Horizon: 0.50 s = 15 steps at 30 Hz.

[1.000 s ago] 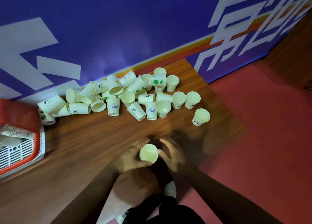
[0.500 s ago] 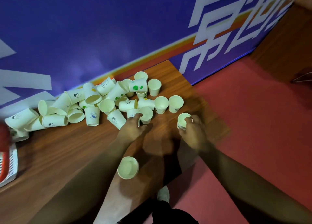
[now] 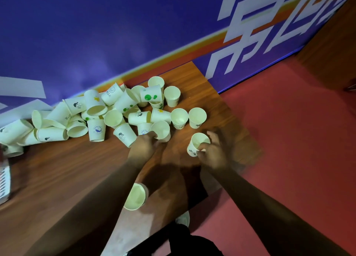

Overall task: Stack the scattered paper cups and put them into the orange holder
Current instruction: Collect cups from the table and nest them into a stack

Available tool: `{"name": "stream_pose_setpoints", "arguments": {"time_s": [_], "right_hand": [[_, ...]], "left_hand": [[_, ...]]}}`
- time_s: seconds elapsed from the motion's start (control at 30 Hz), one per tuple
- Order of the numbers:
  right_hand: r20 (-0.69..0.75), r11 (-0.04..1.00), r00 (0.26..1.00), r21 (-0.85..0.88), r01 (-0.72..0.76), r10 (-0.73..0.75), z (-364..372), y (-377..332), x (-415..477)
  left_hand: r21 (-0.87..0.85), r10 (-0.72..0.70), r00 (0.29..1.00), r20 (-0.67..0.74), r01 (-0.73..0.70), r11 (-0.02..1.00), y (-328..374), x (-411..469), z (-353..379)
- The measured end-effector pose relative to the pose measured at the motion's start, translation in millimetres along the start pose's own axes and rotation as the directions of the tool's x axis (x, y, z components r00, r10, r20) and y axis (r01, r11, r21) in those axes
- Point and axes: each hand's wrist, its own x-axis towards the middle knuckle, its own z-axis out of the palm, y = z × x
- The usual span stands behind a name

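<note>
Several cream paper cups lie scattered and tipped along the back of the wooden table, some upright. My left hand reaches into the pile, fingers closed on the rim of an upright cup. My right hand grips another upright cup near the table's right edge. A stacked cup stands alone near the front edge, below my left forearm. Only a white slotted corner of the holder shows at the far left.
A blue banner wall with white lettering runs right behind the cups. Red floor lies to the right of the table. A shoe and dark trousers show below the front edge.
Both hands left the cup stack near the front edge and reached forward, the left into the pile and the right onto a lone cup. The view shifted right, hiding most of the holder.
</note>
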Motion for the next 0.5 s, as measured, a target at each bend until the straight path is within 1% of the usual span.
{"name": "stream_pose_setpoints", "arguments": {"time_s": [0.1,0.17,0.27,0.37,0.43,0.5], "right_hand": [[-0.048,0.971,0.997,0.230,0.069,-0.060,-8,-23,-7],[-0.039,0.934,0.992,0.335,0.125,-0.119,-12,-46,-13],[0.011,0.908,0.973,0.361,0.211,-0.231,-12,-82,-21],[0.083,0.825,0.932,0.498,0.268,-0.354,-5,-116,-36],[0.155,0.820,0.899,0.494,0.289,-0.410,-2,-136,-50],[0.263,0.862,0.874,0.426,0.276,-0.410,2,-149,-62]], "left_hand": [[-0.131,-0.012,0.995,-0.096,-0.001,0.991,-5,-10,-20],[-0.193,-0.066,0.989,-0.132,0.040,0.980,-16,-21,-37],[-0.299,-0.195,0.971,-0.137,0.147,0.943,-40,-43,-58],[-0.394,-0.285,0.941,-0.182,0.196,0.898,-60,-72,-76],[-0.446,-0.302,0.929,-0.213,0.183,0.876,-71,-92,-86],[-0.510,-0.326,0.917,-0.230,0.171,0.843,-82,-112,-93]]}}
